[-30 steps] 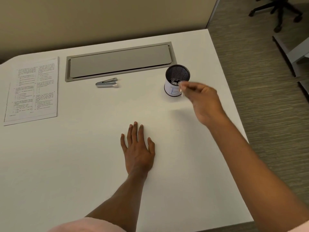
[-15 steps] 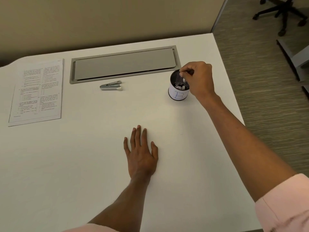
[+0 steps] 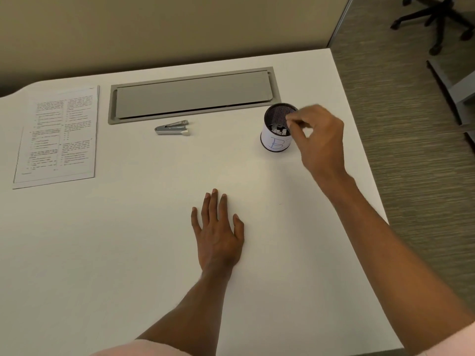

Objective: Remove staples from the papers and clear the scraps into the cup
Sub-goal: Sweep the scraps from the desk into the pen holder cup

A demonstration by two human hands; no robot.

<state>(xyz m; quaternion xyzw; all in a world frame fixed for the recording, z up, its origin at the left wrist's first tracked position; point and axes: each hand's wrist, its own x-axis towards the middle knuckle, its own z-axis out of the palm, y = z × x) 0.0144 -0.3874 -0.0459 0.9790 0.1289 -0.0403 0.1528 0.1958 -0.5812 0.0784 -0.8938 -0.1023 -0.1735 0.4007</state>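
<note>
A black mesh cup (image 3: 276, 144) with a white label marked "B" stands at the table's right side, with white paper scraps (image 3: 279, 130) inside it. My right hand (image 3: 321, 140) hovers at the cup's right rim, its fingers curled with the tips together over the opening; I see nothing between them. My left hand (image 3: 218, 235) lies flat on the white table (image 3: 128, 253), fingers straight. A silver staple remover (image 3: 172, 127) lies left of the cup. The printed papers (image 3: 56, 137) lie stacked at the far left.
A grey cable hatch (image 3: 192, 96) is set into the table behind the staple remover. A beige wall runs along the far edge. The table's right edge drops to carpet, where an office chair base (image 3: 437, 19) and grey furniture stand.
My right hand carried a small white scrap to the cup, reached over its opening, and now sits slightly to the right of the rim with no scrap visible. My left hand stayed put.
</note>
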